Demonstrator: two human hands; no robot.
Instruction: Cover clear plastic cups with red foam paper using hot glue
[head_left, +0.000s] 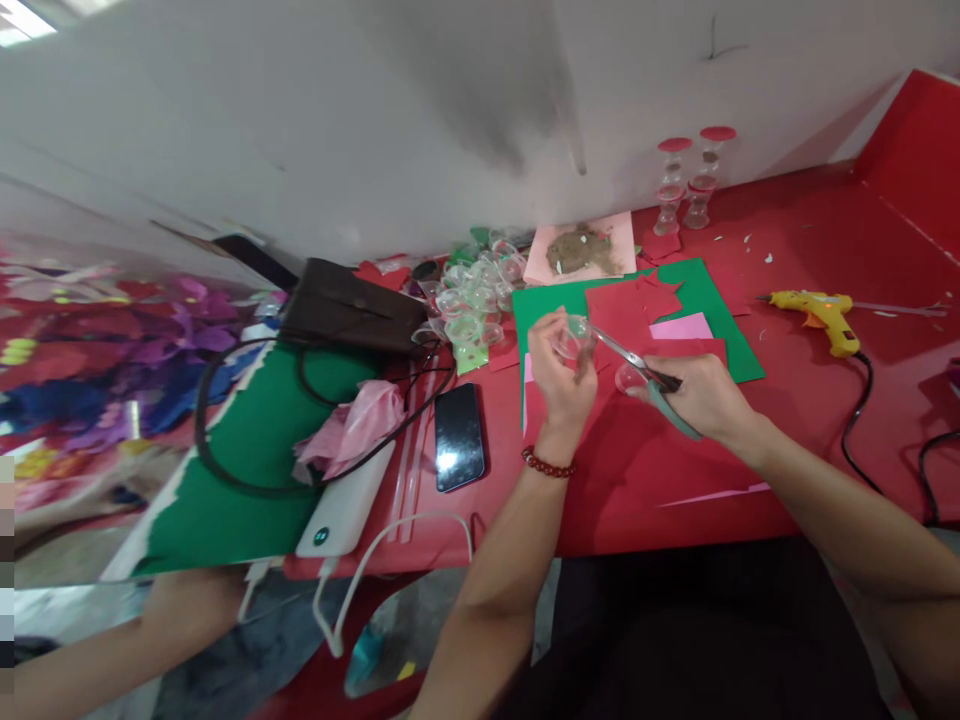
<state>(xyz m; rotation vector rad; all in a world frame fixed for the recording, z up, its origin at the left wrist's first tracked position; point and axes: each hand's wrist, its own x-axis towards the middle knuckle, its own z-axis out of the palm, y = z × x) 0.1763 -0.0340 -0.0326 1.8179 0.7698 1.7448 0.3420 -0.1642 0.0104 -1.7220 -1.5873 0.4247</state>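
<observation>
My left hand (556, 385) is closed around a small clear plastic cup (573, 337) above the paper sheets. In my right hand (703, 398) is a pair of scissors (624, 350), its blades pointing left with their tips at the cup's rim. Whether the blades bite into the plastic is too small to tell. Another clear cup (627, 377) shows beside the right fingers, below the scissors. Under both hands lie red paper (619, 312), a green sheet (709, 285) and pink paper pieces (686, 328).
A yellow hot glue gun (821, 312) lies right, its black cord trailing. Stacked clear cups with red discs (703, 190) stand near the wall. Sand sits on pink paper (622, 235). Left are piled cups (480, 290), a phone (459, 437), a power bank (346, 500), a dark bag (352, 310) and another person's arm.
</observation>
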